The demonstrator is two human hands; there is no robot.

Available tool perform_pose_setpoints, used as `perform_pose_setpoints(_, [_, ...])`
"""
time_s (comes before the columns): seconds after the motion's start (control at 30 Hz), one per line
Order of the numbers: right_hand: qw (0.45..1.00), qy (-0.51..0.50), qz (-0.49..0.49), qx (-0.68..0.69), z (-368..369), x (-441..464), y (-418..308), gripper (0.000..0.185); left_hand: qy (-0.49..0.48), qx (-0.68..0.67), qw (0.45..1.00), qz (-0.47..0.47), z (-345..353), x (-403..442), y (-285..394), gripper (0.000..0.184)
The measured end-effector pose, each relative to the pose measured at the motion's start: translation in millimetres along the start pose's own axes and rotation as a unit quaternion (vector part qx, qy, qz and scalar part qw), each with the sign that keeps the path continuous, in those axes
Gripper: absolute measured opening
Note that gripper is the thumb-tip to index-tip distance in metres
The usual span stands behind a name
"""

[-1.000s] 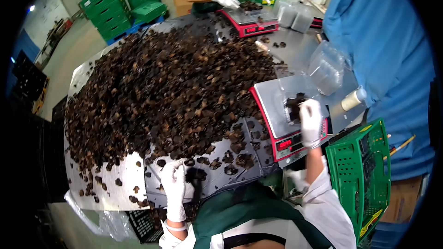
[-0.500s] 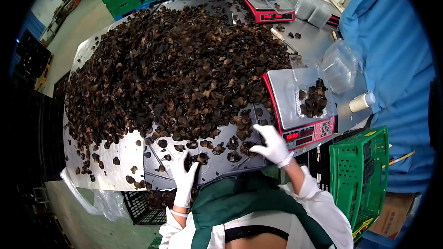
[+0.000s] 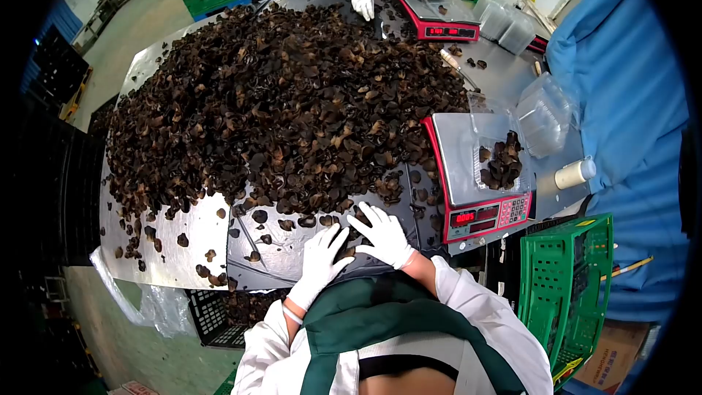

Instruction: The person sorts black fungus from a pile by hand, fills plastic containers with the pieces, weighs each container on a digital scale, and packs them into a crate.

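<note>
My left hand [image 3: 320, 262], in a white glove, lies near the table's front edge with its fingers stretched out. Close beside it, my right hand [image 3: 382, 237], gloved too, spreads its fingers over the dark sheet. Both are open, among loose dark pieces of wood ear mushroom [image 3: 327, 221]; some pieces under the hands are partly hidden. Just beyond the fingers starts a large heap of wood ear mushrooms [image 3: 292, 110]. To the right stands a red digital scale [image 3: 459, 175] bearing an open clear plastic box [image 3: 482, 132] with mushrooms in it.
Stacked clear boxes [image 3: 545, 117] and a white bottle [image 3: 575, 173] stand right of the scale. Green crates [image 3: 563, 285] are at the lower right. A knife-like tool [image 3: 455, 63] lies beyond. Across the table, a co-worker's gloved hand [image 3: 362, 1] is near a second scale [image 3: 447, 31].
My right hand has moved left from beside the scale to my left hand, which shifted slightly right. Loose pieces there are now covered or displaced. One co-worker's hand moved to the heap's edge.
</note>
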State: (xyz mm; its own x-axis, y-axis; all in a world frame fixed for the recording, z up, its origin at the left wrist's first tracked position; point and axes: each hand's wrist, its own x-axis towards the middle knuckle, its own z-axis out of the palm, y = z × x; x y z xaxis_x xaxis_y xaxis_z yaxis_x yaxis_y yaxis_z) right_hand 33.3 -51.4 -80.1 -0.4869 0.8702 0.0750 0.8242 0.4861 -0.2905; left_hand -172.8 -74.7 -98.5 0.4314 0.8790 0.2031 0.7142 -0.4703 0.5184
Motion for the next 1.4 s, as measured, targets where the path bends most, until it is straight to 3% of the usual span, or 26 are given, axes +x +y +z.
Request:
perform_pose_setpoints(0.07, [0.998,0.028,-0.016,-0.05,6.1,5.3,1.1,0.058,-0.023,0.036,0.999,0.016,5.0,8.2,-0.1,0.069])
perform_pose_setpoints(0.1, [0.997,0.074,-0.022,-0.023,9.6,4.7,6.4,0.043,-0.02,0.032,0.999,0.027,6.0,11.5,-1.4,0.067])
perform_pose_setpoints(0.17, [0.993,0.115,-0.001,0.028,10.7,2.2,16.3,0.032,-0.028,0.022,0.999,0.026,4.6,17.1,-2.5,0.063])
perform_pose_setpoints(0.33, [0.923,0.192,0.1,0.317,7.9,9.8,31.8,0.014,-0.068,0.019,0.996,0.053,3.8,43.6,-10.3,0.055])
perform_pose_setpoints(0.37, [0.85,0.143,0.183,0.473,16.1,9.3,37.2,0.015,-0.074,0.015,0.995,0.06,5.9,49.3,-11.5,0.052])
perform_pose_setpoints(0.4, [0.676,0.093,0.25,0.687,17.2,8.0,48.8,0.02,-0.058,-0.03,0.997,0.038,-2.4,53.9,-3.5,0.044])
perform_pose_setpoints(0.43, [0.446,0.038,0.295,0.844,17.7,5.7,61.7,0.026,-0.058,-0.031,0.997,0.044,0.0,55.2,-4.5,0.044])
perform_pose_setpoints(0.47, [0.415,0.057,0.272,0.867,-5.5,8.8,47.5,0.033,-0.023,-0.114,0.993,0.014,4.8,55.4,-7.4,0.042])
perform_pose_setpoints(0.5, [0.431,0.083,0.245,0.864,-1.1,10.1,45.1,0.033,0.01,-0.197,0.98,-0.016,10.1,55.5,-10.0,0.04])
perform_pose_setpoints(0.53, [0.391,0.093,0.23,0.886,0.6,9.4,45.7,0.032,0.046,-0.288,0.955,-0.05,15.5,54.9,-12.4,0.037])
perform_pose_setpoints(0.57, [0.35,0.103,0.215,0.906,-4.6,10.4,42.0,0.031,0.019,-0.379,0.921,-0.088,10.0,57.4,-12.6,0.035])
perform_pose_setpoints(0.6, [0.336,0.129,0.241,0.901,-10.4,13.0,38.3,0.032,-0.023,-0.493,0.852,-0.173,5.0,58.3,-11.8,0.034])
perform_pose_setpoints(0.63, [0.277,0.11,0.211,0.931,-6.0,14.2,41.7,0.035,-0.066,-0.591,0.762,-0.256,-0.7,57.6,-11.0,0.034])
perform_pose_setpoints(0.67, [0.275,0.121,0.206,0.931,-14.2,17.8,35.3,0.037,-0.087,-0.644,0.707,-0.279,-6.4,57.4,-9.2,0.039])
perform_pose_setpoints(0.7, [0.272,0.131,0.2,0.932,-22.1,21.2,28.0,0.04,-0.094,-0.643,0.708,-0.276,-10.0,58.4,-5.1,0.039])
perform_pose_setpoints(0.77, [0.267,0.16,0.194,0.93,-15.2,18.7,27.2,0.044,-0.072,-0.75,0.598,-0.273,-17.8,60.3,5.0,0.048])
perform_pose_setpoints(0.8, [0.253,0.163,0.187,0.935,-12.3,18.2,28.4,0.045,-0.078,-0.772,0.577,-0.257,-21.5,59.4,10.1,0.055])
perform_pose_setpoints(0.9, [0.318,0.204,0.202,0.904,-7.9,20.7,29.8,0.044,-0.071,-0.81,0.542,-0.214,-22.9,66.4,20.1,0.055])
perform_pose_setpoints(0.93, [0.239,0.186,0.18,0.936,-9.1,22.5,32.2,0.042,-0.072,-0.806,0.563,-0.168,-21.8,70.9,23.2,0.056])
perform_pose_setpoints(1.0, [0.151,0.158,0.14,0.966,-21.9,24.5,37.6,0.04,-0.058,-0.858,0.476,-0.186,-14.4,84.9,25.3,0.057])
perform_pose_setpoints(1.03, [0.152,0.162,0.134,0.966,-25.8,23.0,44.9,0.04,-0.051,-0.889,0.418,-0.18,-10.7,92.0,28.1,0.057])
perform_pose_setpoints(1.1, [0.178,0.158,0.079,0.968,-49.2,21.1,60.1,0.043,-0.044,-0.896,0.404,-0.181,-9.1,107.7,41.0,0.057])
perform_pose_setpoints(1.13, [0.191,0.189,0.138,0.953,-71.9,16.0,65.3,0.038,-0.036,-0.891,0.419,-0.172,-6.8,115.5,47.5,0.058])
perform_pose_setpoints(1.23, [0.316,0.234,0.1,0.914,-106.3,-9.6,126.7,0.039,-0.051,-0.867,0.472,-0.149,-2.3,141.9,74.2,0.059])
perform_pose_setpoints(1.33, [0.487,0.425,0.115,0.755,-159.4,-33.8,168.9,0.034,-0.055,-0.804,0.566,-0.174,-2.5,170.0,114.8,0.048])
perform_pose_setpoints(1.4, [0.601,0.473,0.143,0.628,-185.7,-51.4,188.4,0.032,-0.038,-0.755,0.627,-0.188,0.5,190.8,144.4,0.043])
